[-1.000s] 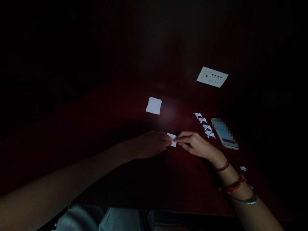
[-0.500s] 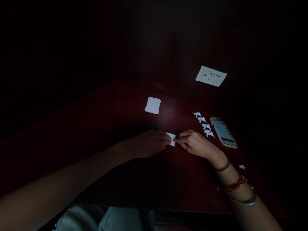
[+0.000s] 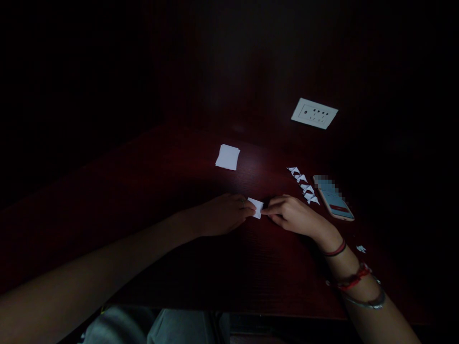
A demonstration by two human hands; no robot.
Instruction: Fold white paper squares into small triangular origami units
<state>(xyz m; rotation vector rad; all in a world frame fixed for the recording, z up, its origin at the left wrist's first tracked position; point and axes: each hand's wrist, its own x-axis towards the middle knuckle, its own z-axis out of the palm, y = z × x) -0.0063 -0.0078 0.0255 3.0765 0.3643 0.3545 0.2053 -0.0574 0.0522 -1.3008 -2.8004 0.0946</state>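
Observation:
A small folded piece of white paper [image 3: 258,204] lies on the dark red table between my two hands. My left hand [image 3: 229,212], a ring on one finger, holds its left side down with fingertips pressed together. At the paper's right edge is the index fingertip of my right hand [image 3: 290,212]; the other fingers are curled in and partly hidden. Bracelets circle the right wrist and forearm. Beyond the hands rests a stack of square white paper sheets [image 3: 228,157]. Several folded paper shapes [image 3: 303,185] lie in a slanting row past the right hand.
A phone [image 3: 334,198] with a lit screen lies right of the folded shapes. Small white scraps [image 3: 361,249] sit near the right forearm. A white socket plate [image 3: 314,113] is on the dark wall behind the table [image 3: 172,172]. The surroundings are very dim.
My right index fingertip has slid slightly right, from on top of the paper to its right edge. The left hand stays almost in place.

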